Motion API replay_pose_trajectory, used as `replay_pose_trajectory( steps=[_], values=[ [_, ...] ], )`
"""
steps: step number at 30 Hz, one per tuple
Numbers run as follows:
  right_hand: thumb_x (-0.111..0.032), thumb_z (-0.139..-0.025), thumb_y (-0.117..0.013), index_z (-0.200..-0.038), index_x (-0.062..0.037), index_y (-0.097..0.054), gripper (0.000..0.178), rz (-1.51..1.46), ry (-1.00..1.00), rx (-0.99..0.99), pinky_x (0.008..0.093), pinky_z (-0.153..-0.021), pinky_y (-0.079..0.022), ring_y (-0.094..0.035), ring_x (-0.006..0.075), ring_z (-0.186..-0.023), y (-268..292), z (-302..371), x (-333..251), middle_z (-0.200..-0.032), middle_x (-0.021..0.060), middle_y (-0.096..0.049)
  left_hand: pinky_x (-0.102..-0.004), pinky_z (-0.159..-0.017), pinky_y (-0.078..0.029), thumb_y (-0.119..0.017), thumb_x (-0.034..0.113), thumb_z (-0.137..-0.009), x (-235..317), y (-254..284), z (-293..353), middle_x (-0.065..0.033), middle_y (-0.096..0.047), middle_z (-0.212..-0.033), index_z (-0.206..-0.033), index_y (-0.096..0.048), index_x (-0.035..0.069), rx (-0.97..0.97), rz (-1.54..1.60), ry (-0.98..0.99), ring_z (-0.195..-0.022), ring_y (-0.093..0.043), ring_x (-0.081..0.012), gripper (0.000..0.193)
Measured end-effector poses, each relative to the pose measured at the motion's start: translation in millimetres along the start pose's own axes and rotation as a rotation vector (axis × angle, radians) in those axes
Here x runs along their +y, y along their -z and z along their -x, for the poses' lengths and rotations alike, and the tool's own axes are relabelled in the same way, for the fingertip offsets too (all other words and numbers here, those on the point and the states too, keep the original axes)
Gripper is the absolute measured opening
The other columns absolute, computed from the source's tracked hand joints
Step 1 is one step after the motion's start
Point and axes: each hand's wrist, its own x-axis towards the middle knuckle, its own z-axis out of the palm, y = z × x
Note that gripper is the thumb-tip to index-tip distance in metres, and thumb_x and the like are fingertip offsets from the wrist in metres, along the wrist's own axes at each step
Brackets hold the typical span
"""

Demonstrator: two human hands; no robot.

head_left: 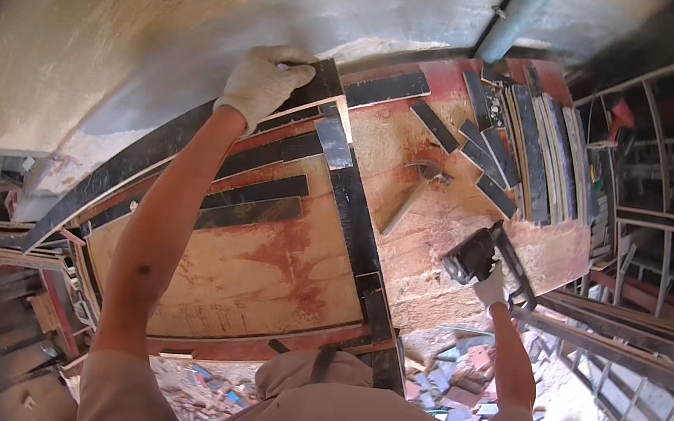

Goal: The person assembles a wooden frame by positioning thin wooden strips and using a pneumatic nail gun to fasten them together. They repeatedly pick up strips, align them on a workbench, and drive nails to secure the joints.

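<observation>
My left hand [265,80], in a pale work glove, reaches far forward and grips the top corner of a black-edged plywood panel [259,260] where a long black strip [142,158] meets the corner. My right hand [491,283], also gloved, holds a dark power tool [471,256] low at the right edge of the workbench. Several short black strips [265,190] lie nailed across the reddish-brown panel face. A hammer [412,192] rests on the bench between both hands.
More black strips and stacked slats [531,153] lie at the bench's far right. A grey pipe [518,14] rises along the plastered wall [165,16]. Rubble and offcuts [452,374] cover the floor below; wooden racks [655,261] stand on the right.
</observation>
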Motion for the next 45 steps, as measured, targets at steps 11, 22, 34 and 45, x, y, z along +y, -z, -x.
replay_pose_trajectory(
  steps=[11, 22, 34, 45],
  values=[
    [-0.013, -0.089, -0.075, -0.107, -0.0026, -0.063, 0.024, -0.847, 0.196, -0.311, 0.0324, -0.051, -0.051, -0.058, 0.0155, -0.054, 190, 161, -215, -0.065, 0.0043, -0.058, -0.0357, -0.082, -0.055, -0.070, 0.034, -0.087, 0, -9, -5, -0.0082, -0.077, -0.097, -0.109, -0.079, 0.018, -0.014, -0.131, 0.013, -0.089, -0.072, -0.0240, 0.028],
    [-0.013, -0.083, -0.081, -0.096, -0.0050, -0.068, 0.019, -0.454, 0.483, -0.390, 0.0275, -0.046, -0.040, -0.048, 0.0099, -0.047, 300, 142, -395, -0.059, -0.0031, -0.049, -0.0367, -0.081, -0.056, -0.069, 0.035, -0.087, -7, -12, -9, -0.0093, -0.077, -0.095, -0.105, -0.079, 0.020, 0.003, -0.055, 0.001, -0.088, -0.073, -0.0265, 0.026],
    [-0.022, -0.091, -0.070, -0.078, -0.0073, -0.068, 0.020, 0.039, 0.524, -0.369, 0.0261, -0.046, -0.044, -0.049, 0.0069, -0.048, 313, 131, -444, -0.056, -0.0043, -0.046, -0.0381, -0.084, -0.056, -0.068, 0.036, -0.088, -6, -12, -7, -0.0089, -0.077, -0.100, -0.107, -0.079, 0.022, 0.001, -0.077, 0.033, -0.092, -0.073, -0.0270, 0.026],
    [-0.016, -0.093, -0.061, -0.070, -0.0082, -0.059, 0.025, 0.070, 0.589, -0.396, 0.0269, -0.044, -0.037, -0.041, 0.0064, -0.045, 325, 131, -454, -0.054, -0.0055, -0.039, -0.0333, -0.080, -0.055, -0.070, 0.032, -0.090, -3, -14, -1, -0.0061, -0.077, -0.097, -0.111, -0.078, 0.017, 0.029, -0.072, 0.021, -0.088, -0.072, -0.0187, 0.027]
  ],
)
